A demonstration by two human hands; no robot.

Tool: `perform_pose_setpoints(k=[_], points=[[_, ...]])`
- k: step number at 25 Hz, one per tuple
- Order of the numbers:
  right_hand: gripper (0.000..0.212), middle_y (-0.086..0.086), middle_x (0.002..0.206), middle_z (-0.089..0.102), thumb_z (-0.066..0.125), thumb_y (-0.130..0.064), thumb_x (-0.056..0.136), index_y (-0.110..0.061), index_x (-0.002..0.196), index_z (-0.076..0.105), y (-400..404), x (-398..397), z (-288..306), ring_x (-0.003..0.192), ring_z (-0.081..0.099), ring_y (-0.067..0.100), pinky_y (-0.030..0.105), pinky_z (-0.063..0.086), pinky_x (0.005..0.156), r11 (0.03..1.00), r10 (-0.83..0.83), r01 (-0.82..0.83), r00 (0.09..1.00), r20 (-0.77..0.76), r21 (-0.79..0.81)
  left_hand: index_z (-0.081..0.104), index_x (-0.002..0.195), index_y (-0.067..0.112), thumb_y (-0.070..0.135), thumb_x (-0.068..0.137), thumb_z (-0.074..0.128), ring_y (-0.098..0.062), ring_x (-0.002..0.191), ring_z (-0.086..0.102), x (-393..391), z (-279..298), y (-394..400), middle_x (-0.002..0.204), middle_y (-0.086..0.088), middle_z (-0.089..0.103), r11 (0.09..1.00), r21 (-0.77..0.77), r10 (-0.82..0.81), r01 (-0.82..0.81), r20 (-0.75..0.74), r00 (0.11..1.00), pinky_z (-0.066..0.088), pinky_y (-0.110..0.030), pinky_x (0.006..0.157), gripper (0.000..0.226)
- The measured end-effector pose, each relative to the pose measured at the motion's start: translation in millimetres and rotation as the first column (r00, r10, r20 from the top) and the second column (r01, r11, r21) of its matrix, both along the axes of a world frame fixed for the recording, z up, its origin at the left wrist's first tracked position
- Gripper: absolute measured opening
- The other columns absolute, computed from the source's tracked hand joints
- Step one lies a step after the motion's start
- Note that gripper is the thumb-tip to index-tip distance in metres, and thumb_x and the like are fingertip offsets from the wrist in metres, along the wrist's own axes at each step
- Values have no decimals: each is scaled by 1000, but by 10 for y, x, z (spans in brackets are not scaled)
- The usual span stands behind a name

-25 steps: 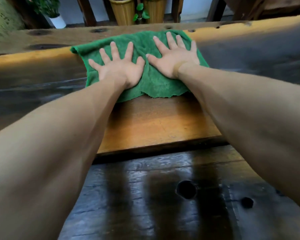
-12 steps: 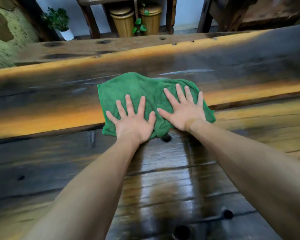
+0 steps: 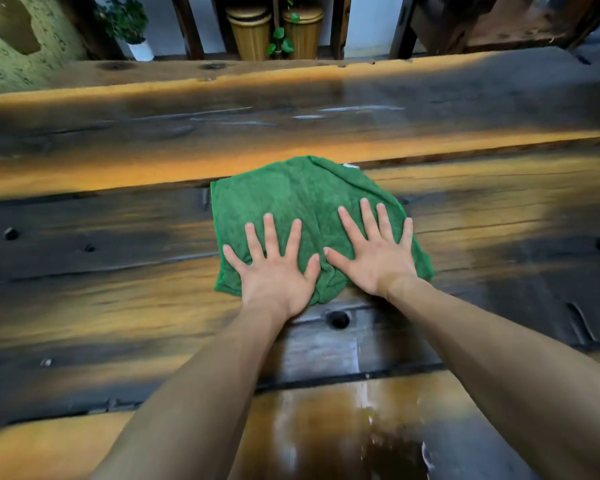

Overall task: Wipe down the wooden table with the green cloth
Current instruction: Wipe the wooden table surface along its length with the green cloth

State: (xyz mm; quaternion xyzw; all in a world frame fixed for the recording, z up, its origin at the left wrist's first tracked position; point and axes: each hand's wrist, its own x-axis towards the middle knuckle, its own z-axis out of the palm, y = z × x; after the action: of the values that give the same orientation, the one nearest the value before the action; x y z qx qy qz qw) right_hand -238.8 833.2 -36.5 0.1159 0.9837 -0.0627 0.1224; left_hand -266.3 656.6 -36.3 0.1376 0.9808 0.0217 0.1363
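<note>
Right now both hands lie flat on the green cloth [image 3: 291, 199], which is spread, a bit rumpled, on the wooden table [image 3: 101, 306]. Left hand [image 3: 274, 275] covers the cloth's near-left part, fingers straight & splayed, palm down, heel just past the cloth's near edge onto the wood. Right hand [image 3: 374, 258] sits on the cloth's near-right part, same pose: fingers straight, spread, thumb pointing toward the left hand's thumb. Thumbs close together but apart, w/ a ridge of bunched fabric between them. Neither hand curls round or pinches the fabric; both just press on it w/ open palms.

Cloth's far edge reaches the seam where a lighter orange plank [image 3: 118, 171] starts. A small white tag [image 3: 351, 165] shows at the cloth's far-right corner. Just nearer than the cloth, between the two wrists, is a dark round hole [image 3: 337, 319] in the wood. More small holes lie well left and well right of the cloth. Nearer than that hole the boards look glossy, w/ a shiny reflective patch [image 3: 326, 427].

Beyond the table's far edge, well behind the cloth: two woven bamboo-colour bins [image 3: 252, 32] side by side, a small trailing green plant [image 3: 280, 43] between them, a leafy plant in a white pot [image 3: 141, 50] further left, dark wooden furniture legs [image 3: 187, 26]. Table surface is blurred away from the cloth.
</note>
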Motion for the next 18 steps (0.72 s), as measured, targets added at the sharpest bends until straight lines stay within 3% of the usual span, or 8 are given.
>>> perform_pose_setpoints(k=[18], points=[[84, -5, 158, -37, 16, -85, 84, -50, 149, -23, -746, 2740, 112, 146, -34, 21, 65, -16, 114, 1000, 21, -19, 990, 138, -16, -25, 151, 43, 74, 92, 5, -40, 145, -32, 2762, 42, -836, 158, -7, -37, 998, -21, -54, 56, 81, 995, -11, -76, 107, 72]])
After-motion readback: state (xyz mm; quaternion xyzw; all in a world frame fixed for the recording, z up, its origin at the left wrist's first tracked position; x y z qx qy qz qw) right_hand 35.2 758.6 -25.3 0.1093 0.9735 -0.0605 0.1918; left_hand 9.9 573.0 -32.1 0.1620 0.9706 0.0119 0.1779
